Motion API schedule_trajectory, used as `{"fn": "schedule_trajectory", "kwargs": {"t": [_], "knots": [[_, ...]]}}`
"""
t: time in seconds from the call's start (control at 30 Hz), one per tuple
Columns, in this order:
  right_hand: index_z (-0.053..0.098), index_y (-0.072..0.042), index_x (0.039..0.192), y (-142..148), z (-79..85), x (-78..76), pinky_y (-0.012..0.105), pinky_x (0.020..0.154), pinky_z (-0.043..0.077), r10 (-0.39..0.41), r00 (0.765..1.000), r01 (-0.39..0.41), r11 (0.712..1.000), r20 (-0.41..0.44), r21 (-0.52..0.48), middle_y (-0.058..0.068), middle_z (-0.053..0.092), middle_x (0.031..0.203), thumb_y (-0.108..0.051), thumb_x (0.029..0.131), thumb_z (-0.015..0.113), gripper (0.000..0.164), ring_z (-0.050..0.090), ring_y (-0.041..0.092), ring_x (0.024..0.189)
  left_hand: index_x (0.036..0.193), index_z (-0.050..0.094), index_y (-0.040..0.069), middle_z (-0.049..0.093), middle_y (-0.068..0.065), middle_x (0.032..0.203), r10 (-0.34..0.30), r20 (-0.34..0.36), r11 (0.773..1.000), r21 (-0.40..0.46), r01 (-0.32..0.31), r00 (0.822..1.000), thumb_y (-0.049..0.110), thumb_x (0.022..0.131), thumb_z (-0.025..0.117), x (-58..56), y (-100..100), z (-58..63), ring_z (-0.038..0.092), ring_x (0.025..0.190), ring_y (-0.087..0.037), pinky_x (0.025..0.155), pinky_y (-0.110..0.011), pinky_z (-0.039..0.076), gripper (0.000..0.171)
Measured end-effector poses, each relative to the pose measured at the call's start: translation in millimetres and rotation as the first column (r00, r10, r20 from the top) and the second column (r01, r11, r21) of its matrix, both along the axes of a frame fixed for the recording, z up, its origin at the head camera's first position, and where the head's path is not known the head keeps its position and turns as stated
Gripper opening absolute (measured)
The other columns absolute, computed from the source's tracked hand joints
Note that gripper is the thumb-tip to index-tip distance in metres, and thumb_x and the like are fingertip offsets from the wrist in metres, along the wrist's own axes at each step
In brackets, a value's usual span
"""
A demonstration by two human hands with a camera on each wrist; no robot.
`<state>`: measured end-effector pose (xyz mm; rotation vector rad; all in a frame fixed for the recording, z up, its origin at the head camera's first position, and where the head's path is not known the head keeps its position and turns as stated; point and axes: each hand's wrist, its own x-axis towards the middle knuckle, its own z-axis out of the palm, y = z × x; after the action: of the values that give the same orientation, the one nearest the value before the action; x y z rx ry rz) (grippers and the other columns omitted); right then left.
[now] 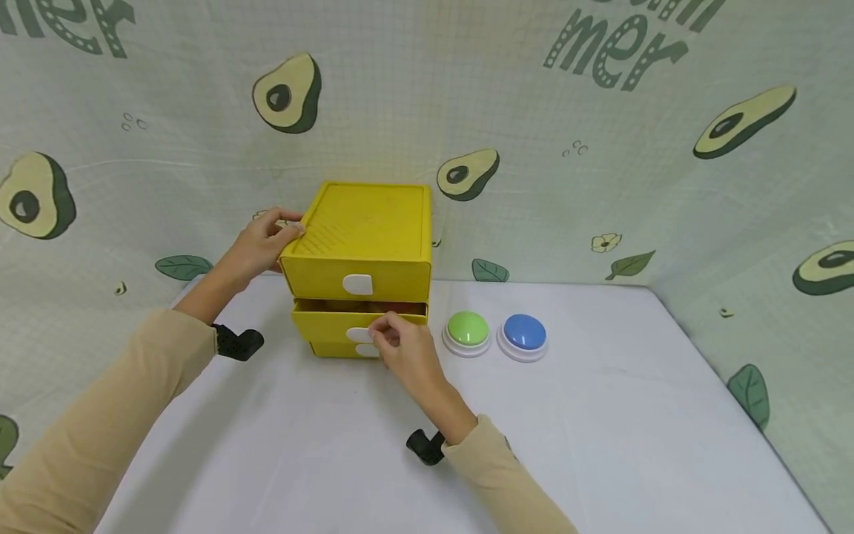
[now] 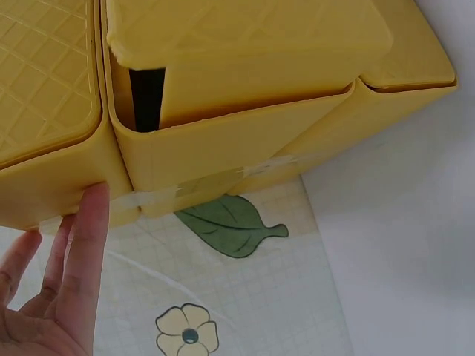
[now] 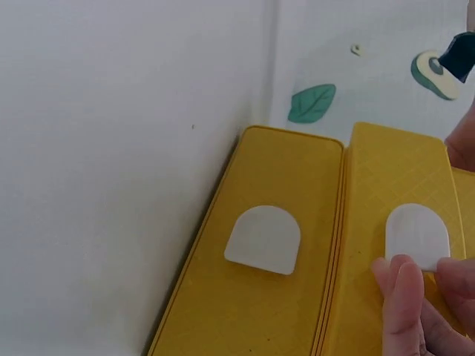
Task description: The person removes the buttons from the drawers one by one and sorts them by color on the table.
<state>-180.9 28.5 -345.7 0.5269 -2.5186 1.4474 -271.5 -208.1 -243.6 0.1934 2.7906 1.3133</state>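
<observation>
A yellow three-drawer box point(image 1: 373, 222) stands on the white table, each drawer front bearing a white tab. The middle drawer point(image 1: 327, 324) is pulled partly out; the top and bottom ones are closed. My right hand point(image 1: 411, 354) pinches the edge of the middle drawer's white tab point(image 3: 417, 236) between thumb and fingers. Beside it in the right wrist view, the bottom drawer's tab point(image 3: 265, 241) is untouched. My left hand point(image 1: 259, 241) rests against the upper left side of the box, its fingers point(image 2: 83, 256) extended onto the yellow wall. Something reddish shows inside the drawer, too little to identify.
Right of the box, a green push button point(image 1: 468, 328) and a blue push button point(image 1: 524, 332) sit on white bases. The white table point(image 1: 600, 415) meets an avocado-print cloth point(image 1: 520, 222) behind. Black wrist-mounted pieces point(image 1: 239, 344) hang at both sleeves.
</observation>
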Motion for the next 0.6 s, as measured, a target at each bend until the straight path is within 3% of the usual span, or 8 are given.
{"fn": "schedule_trajectory", "kwargs": {"t": [0.2, 0.6], "knots": [[0.064, -0.007, 0.094, 0, 0.9, 10.1, 0.016, 0.048, 0.046, 0.020, 1.000, -0.020, 1.000, 0.010, -0.014, 0.010, 0.067, 0.076, -0.013, 0.090, 0.060, 0.008, 0.051, 0.004, 0.051, 0.142, 0.031, 0.011, 0.047, -0.022, 0.125, 0.001, -0.013, 1.000, -0.003, -0.001, 1.000, 0.044, 0.098, 0.037, 1.7, -1, 0.4, 0.060, 0.086, -0.023, 0.072, -0.031, 0.055, 0.055], [0.064, -0.008, 0.093, 0, 1.9, 21.7, 0.019, 0.046, 0.046, 0.023, 1.000, -0.023, 1.000, 0.007, -0.012, 0.003, 0.065, 0.069, -0.013, 0.090, 0.061, 0.007, 0.050, 0.003, 0.047, 0.143, 0.030, 0.012, 0.046, -0.022, 0.125, -0.005, -0.008, 1.000, 0.010, 0.005, 1.000, 0.043, 0.098, 0.038, -0.7, -2, 0.6, 0.060, 0.078, -0.014, 0.069, -0.029, 0.055, 0.055]]}}
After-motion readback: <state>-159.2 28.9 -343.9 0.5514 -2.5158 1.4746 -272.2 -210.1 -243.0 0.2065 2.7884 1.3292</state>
